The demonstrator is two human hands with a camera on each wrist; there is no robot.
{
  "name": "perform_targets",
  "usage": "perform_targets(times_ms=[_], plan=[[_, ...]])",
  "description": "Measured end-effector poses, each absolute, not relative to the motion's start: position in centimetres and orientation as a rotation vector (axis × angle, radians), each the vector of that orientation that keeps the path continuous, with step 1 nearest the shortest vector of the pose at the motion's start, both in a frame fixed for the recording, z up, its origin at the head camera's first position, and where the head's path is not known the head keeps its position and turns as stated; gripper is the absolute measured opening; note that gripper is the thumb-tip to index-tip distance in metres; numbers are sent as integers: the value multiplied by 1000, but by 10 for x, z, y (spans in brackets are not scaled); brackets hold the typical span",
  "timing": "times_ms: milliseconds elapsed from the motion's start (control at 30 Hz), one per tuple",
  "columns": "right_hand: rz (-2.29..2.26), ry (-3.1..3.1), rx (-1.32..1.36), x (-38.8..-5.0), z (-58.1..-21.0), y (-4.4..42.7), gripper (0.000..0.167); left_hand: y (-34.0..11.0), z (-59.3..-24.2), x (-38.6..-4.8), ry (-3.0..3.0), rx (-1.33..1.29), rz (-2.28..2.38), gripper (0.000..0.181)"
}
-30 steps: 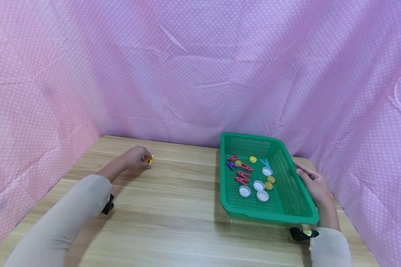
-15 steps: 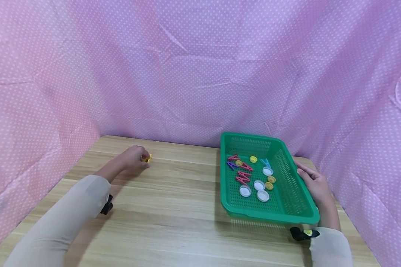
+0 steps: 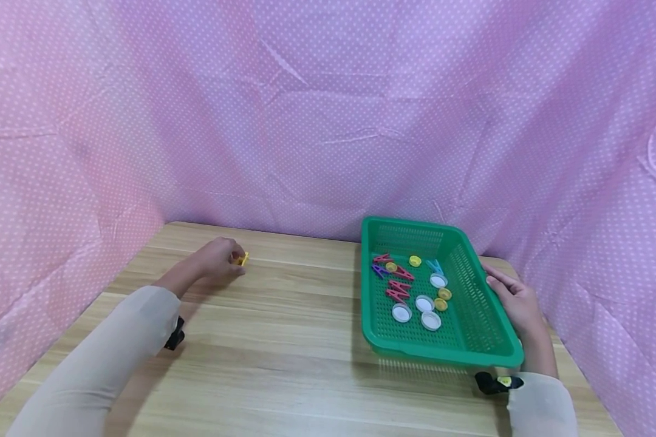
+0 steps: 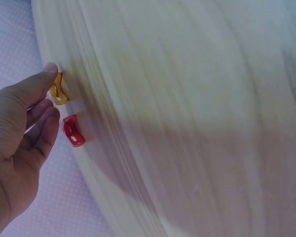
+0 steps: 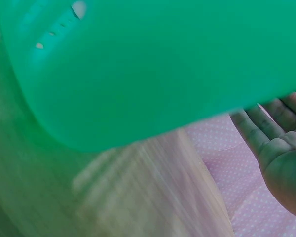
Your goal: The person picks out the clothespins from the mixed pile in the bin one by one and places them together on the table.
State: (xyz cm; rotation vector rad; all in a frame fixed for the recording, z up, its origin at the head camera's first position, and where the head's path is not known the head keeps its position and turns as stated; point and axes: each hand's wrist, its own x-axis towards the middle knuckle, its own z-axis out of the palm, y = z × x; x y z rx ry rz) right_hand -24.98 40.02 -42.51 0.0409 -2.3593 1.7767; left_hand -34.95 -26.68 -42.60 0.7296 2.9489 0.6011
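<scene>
My left hand [image 3: 218, 258] is at the back left of the table, pinching a yellow clothespin [image 3: 244, 260] between thumb and fingers. In the left wrist view this yellow clothespin [image 4: 58, 90] lies against the thumb, while a red clothespin [image 4: 73, 132] is just beyond the fingertips on the table. The index finger is partly hidden. At the right, my right hand [image 3: 516, 303] rests against the outer side of a green plastic basket [image 3: 365, 285]. The right wrist view shows its fingers [image 5: 254, 131] nearly straight, their tips hidden behind the basket's rim.
Inside the basket lie several red clothespins [image 3: 398, 294], a purple one, a blue one [image 3: 434, 267], white round caps [image 3: 401, 313] and yellow caps [image 3: 415, 261]. The wooden table [image 3: 251, 340] borders a pink dotted cloth [image 3: 328, 152] behind and at both sides.
My left hand has shifted slightly left with the yellow clothespin, then stayed nearly still. The right hand and basket have barely moved.
</scene>
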Motion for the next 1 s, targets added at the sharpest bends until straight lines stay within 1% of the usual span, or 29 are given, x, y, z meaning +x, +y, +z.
perform_targets(times_ms=[200, 333, 500, 633, 800, 1000], plan=[[1764, -2377, 9, -248, -423, 400, 49, -267, -427, -350, 2940, 786, 619, 27], [1764, -2379, -5, -247, -422, 400, 49, -266, -423, -352, 2955, 812, 613, 27], [1721, -2405, -10, -247, -422, 400, 51, -258, -407, -358, 2952, 822, 635, 32], [1731, -2393, -8, -246, -421, 400, 51, -242, -390, -366, 2953, 809, 647, 35], [1732, -2383, -5, -246, -421, 397, 49, -216, -371, -374, 2983, 847, 600, 35], [1705, -2401, 9, -247, -423, 397, 51, -181, -358, -381, 2984, 989, 590, 30]])
